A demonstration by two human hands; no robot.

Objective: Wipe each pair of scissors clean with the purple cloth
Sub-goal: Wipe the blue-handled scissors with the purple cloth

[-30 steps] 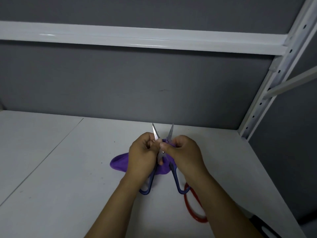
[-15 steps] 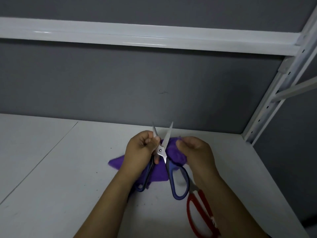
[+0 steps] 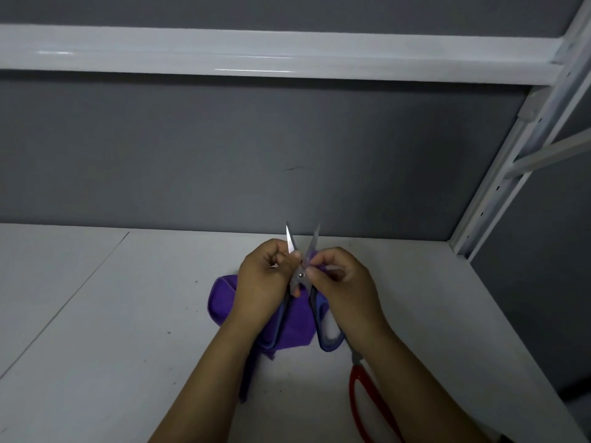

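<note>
I am counting two pairs of scissors and one cloth here. My left grip [image 3: 265,282] is curling tight round the blue-handled steel scissors [image 3: 300,275] just by the pivot, holding them over the middle of the white shelf [image 3: 112,330] with both blades spread in a narrow V toward its back edge. My right grip [image 3: 345,282] is pinching a fold of the crumpled purple cloth [image 3: 224,298] round the foot of the right blade. The rest of the cloth is lying on the shelf beneath my wrists. The red-handled scissors [image 3: 355,388] are lying flat near the front right corner, partly under my right forearm. Half a second ago that right blade was showing bare, with my right grip bunching the cloth beside it; now the cloth is covering its lower part.
</note>
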